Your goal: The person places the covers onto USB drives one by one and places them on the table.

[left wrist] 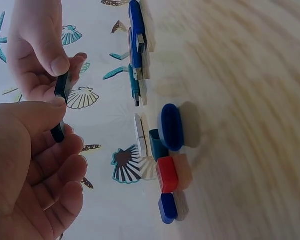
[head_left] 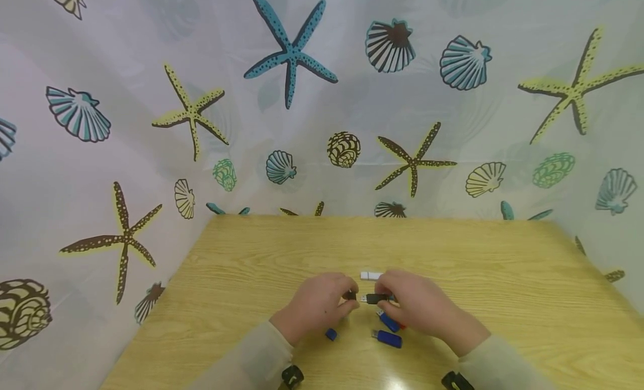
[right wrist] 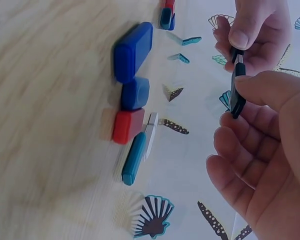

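Black flash drive is being held above the bench, right hand pinching it, left hand pinching a black cap at nine o'clock; likely light and stiff, it is favouring a grip by its sides.

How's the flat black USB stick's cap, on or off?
Off: the stick shows its bare silver metal plug, outside the black cap.

Six USB sticks show: one black, one white at its twelve o'clock, two blue, one teal and, partly hidden, seemingly one red. Five loose caps: two blue, one each red, teal, black.
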### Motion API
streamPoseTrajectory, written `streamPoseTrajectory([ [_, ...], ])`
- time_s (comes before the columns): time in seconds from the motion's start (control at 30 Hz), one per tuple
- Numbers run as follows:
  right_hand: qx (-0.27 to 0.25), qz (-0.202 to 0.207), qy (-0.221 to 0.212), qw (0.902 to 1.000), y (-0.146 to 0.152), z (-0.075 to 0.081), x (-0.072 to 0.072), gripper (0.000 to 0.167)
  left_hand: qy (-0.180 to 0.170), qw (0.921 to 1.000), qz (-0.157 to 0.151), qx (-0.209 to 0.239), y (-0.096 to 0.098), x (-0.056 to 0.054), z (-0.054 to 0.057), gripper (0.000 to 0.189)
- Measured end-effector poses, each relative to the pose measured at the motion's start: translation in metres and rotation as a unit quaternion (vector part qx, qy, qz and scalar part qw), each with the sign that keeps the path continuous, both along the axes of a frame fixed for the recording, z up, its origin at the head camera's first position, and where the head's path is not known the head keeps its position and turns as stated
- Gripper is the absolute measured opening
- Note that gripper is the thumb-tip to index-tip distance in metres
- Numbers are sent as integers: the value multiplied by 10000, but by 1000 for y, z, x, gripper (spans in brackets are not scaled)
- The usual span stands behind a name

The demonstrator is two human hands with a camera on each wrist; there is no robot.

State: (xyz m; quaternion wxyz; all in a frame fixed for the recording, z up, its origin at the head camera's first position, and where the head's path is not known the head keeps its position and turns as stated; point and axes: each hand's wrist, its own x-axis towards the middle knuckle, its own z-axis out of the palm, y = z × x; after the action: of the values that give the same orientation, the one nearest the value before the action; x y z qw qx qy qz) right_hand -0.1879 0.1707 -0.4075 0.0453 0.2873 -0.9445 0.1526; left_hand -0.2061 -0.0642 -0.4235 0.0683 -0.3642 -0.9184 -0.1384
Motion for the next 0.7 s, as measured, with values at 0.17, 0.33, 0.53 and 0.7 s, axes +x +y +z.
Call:
streamPoseTrajectory([
  [0.17, -54, 79, 135, 9999, -5, 0, 2, 15, 146, 9999, -76, -49, 1, 1, 0, 23],
  [0.33, -30, 146, 247, 9996, -6, -2, 3, 15, 259, 9996, -110, -75, 2, 3, 0, 23],
  [0.53, -85, 208, 248, 9994, -6, -1, 4, 15, 312, 9993, -221, -25, 3, 5, 2, 22],
  [0.7, -137, 185, 210, 9995, -7, -1, 4, 12, 341, 9991, -261, -4, 4, 5, 0, 22],
])
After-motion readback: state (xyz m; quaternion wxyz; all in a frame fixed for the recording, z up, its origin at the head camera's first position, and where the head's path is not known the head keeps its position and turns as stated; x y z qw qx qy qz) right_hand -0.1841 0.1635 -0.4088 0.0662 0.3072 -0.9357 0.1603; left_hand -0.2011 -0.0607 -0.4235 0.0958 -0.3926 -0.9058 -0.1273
